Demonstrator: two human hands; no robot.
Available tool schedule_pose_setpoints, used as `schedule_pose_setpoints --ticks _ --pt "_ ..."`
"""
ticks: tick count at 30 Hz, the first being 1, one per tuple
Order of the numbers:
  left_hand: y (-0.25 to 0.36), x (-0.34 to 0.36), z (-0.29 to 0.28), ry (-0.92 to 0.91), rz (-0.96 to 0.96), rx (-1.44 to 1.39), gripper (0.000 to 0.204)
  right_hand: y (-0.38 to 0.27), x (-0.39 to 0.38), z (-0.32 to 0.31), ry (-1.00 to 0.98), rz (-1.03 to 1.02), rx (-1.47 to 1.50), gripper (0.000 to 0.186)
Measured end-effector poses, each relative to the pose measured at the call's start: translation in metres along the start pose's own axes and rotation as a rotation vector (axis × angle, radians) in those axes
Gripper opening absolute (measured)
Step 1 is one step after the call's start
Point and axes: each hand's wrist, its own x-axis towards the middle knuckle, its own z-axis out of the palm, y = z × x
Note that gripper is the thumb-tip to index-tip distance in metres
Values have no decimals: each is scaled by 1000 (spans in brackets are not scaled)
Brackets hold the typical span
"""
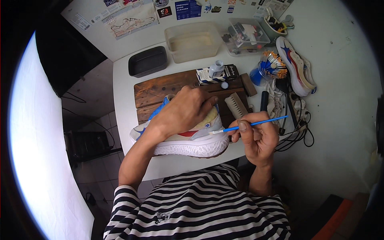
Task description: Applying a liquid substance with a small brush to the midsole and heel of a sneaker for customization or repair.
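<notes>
A running shoe (192, 147) with a white sole and a blue, red, cream and grey upper lies across the wooden board, toe to the left. My left hand (182, 110) reaches over its upper and grips it; some fingers are hidden on the far side. Between the thumb and fingers of my right hand (259, 140) is a thin paintbrush (260, 122) with a blue handle. Its pale bristles are at the shoe's heel, along the edge where upper meets sole. Beyond the shoe, an uncapped small bottle (217, 69) stands on a box, its cap (224, 85) nearby.
On the wooden board (160, 86) lies a scrub brush (236, 105). Behind stand a black tray (147, 62), a clear plastic tub (192, 42) and a lidded box (248, 34). To the right are a blue cup of paintbrushes (258, 76), another shoe (294, 68) and tangled cables (302, 128).
</notes>
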Motion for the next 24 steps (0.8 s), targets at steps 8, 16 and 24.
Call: schedule_pose_setpoints --ticks 8,16,24 --pt "1 -3 -1 2 4 24 31 5 1 -8 38 34 113 10" --pt "5 -9 -2 67 107 111 32 8 1 -9 62 18 196 13" --pt "7 -14 -18 25 62 14 30 5 9 -8 42 -32 188 11"
